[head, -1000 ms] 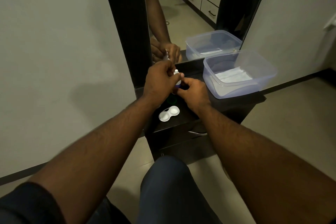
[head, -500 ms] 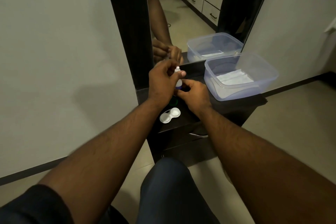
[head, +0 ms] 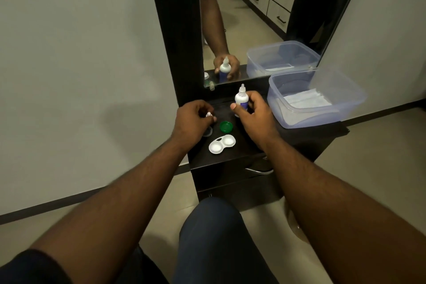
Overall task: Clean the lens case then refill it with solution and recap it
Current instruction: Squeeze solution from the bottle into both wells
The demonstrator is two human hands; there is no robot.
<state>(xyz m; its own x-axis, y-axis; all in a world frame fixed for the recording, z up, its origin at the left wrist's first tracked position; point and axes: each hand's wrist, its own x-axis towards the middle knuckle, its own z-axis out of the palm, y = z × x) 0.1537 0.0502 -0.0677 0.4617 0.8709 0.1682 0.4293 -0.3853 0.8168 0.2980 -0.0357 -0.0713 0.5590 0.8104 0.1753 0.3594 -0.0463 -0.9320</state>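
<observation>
A white two-well lens case [head: 222, 143] lies open on the dark cabinet top [head: 253, 145], near its front edge. Just behind it rests a green lens-case cap [head: 226, 126]; a second, pale cap [head: 208, 132] shows partly under my left hand. My right hand [head: 252, 114] holds a small white solution bottle [head: 241, 98] upright, its nozzle bare. My left hand [head: 193, 120] pinches the bottle's small white cap [head: 209, 114] low over the cabinet top, left of the green cap.
A clear plastic tub [head: 352, 108] with folded white tissue inside stands at the right of the cabinet top. A mirror [head: 253, 18] rises behind, reflecting my hand and bottle. A drawer handle [head: 258, 169] sits below the front edge. My knee is underneath.
My hands were together at the bottle's top; now the cap is off and my left hand has carried it down and left. The green cap has come into view.
</observation>
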